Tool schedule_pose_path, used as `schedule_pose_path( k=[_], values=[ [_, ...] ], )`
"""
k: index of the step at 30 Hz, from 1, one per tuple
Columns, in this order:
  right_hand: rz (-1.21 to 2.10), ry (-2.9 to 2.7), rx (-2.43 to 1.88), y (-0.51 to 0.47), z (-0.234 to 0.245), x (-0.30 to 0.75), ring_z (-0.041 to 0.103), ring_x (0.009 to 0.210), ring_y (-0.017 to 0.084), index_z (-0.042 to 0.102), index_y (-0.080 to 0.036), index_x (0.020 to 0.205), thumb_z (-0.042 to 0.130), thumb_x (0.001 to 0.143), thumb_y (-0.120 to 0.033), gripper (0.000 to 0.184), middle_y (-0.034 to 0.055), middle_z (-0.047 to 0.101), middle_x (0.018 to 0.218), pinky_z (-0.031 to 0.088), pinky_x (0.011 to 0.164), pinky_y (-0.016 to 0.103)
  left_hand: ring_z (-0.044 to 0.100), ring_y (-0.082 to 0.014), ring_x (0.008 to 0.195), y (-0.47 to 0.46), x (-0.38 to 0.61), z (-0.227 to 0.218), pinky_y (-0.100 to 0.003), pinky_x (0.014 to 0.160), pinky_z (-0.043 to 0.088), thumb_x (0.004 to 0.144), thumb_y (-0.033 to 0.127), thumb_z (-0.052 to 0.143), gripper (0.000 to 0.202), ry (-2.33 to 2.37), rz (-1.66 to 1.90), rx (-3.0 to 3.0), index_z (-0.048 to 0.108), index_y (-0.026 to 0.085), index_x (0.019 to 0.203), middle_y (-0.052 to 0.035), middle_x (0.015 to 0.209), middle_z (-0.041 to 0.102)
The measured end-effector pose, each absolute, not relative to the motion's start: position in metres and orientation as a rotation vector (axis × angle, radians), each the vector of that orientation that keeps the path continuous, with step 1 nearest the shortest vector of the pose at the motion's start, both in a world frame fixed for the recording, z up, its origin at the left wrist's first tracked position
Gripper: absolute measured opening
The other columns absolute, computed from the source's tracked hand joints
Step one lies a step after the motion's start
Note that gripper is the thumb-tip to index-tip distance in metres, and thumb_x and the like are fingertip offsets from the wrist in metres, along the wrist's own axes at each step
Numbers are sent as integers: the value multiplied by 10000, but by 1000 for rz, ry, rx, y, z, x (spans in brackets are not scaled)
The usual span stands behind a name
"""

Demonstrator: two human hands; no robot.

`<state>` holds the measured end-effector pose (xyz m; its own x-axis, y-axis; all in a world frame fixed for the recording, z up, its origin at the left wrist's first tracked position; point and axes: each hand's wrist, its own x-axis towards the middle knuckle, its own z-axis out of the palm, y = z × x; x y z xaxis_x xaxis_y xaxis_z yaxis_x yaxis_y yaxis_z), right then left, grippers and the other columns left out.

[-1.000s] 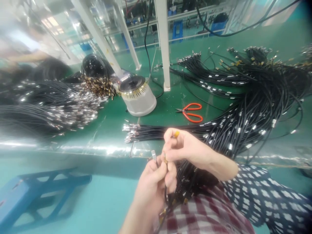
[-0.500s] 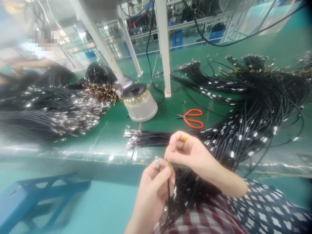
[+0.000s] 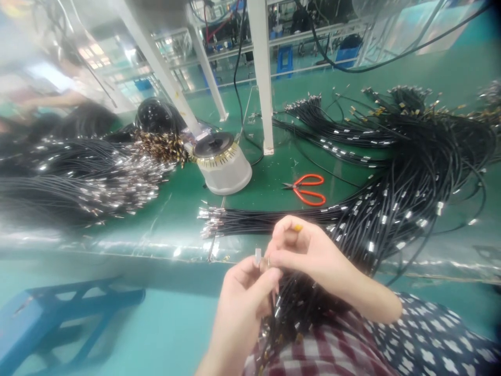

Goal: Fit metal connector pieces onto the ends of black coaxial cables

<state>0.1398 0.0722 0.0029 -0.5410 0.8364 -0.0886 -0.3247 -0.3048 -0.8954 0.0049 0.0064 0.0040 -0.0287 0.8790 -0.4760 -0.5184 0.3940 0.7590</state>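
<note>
My left hand (image 3: 245,297) is closed round a thin black cable (image 3: 273,305) near its upper end, and a small white tag (image 3: 258,255) sticks up beside its index finger. Against that same end, my right hand (image 3: 303,250) has its thumb and index finger pinched together; they hide most of the tip. A small yellow piece (image 3: 298,228) shows among the curled fingers of the right hand. More black cables (image 3: 309,300) with white tags hang off the table edge onto my lap, under both hands.
Orange-handled scissors (image 3: 309,189) lie on the green table beyond my hands. Left of them stands a white round container (image 3: 225,175) with small pins round its dark top. Cable bundles (image 3: 407,167) spread right, others (image 3: 97,172) left. A blue stool (image 3: 50,313) is below; a person sits far left.
My right hand has come slightly down onto the cable's end, and its fingertips now meet those of my left hand. The left hand and white tag have shifted slightly right.
</note>
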Motion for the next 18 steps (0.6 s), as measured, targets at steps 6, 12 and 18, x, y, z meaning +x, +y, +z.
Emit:
schedule_pose_path(
  k=[6, 12, 18],
  values=[
    [2015, -1058, -628, 72, 1, 141, 622, 538, 101, 509, -188, 844, 759, 757, -212, 266, -20, 677, 709, 541, 551, 249, 227, 16, 377, 10, -2, 4, -146, 377, 143, 703, 334, 807, 254, 963, 1048, 383, 683, 115, 667, -1, 588, 598],
    [1971, -1137, -684, 74, 0, 142, 613, 559, 94, 527, -181, 814, 769, 754, -247, 258, -25, 647, 710, 522, 564, 230, 216, 20, 366, 9, 0, -2, -156, 378, 129, 658, 307, 840, 292, 973, 1055, 391, 633, 112, 597, 9, 562, 583],
    [1992, -1267, -525, 66, 10, 156, 632, 637, 106, 576, -194, 859, 742, 769, -152, 193, -26, 676, 726, 505, 628, 236, 308, -21, 436, 14, -1, 1, -166, 433, 255, 784, 353, 730, 207, 928, 1165, 358, 707, 149, 808, -2, 689, 598]
  ],
)
